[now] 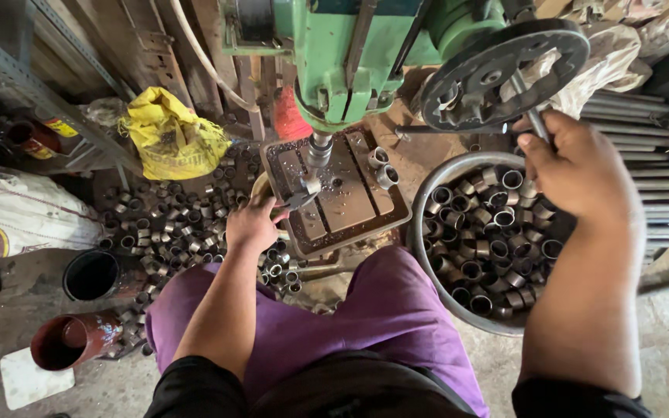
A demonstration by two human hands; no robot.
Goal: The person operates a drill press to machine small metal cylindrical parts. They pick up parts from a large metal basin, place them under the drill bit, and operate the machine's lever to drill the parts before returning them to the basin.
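A green drill press (350, 54) stands over a dark slotted table (350, 197). My left hand (253, 224) grips a pair of pliers (297, 201) that clamps a small metal ring right under the spindle (319, 151). My right hand (574, 166) is closed on the handle rod of the black feed wheel (497, 70) at the upper right. Two loose metal rings (381, 166) lie on the table's far right corner.
A metal basin (427, 201) full of several short steel rings sits under my right arm. More rings are heaped on the floor (172, 224) at the left. A yellow bag (172, 135), dark pipes (90, 275) and steel rods (644, 147) surround the machine. My purple-clad knees (381, 310) are below.
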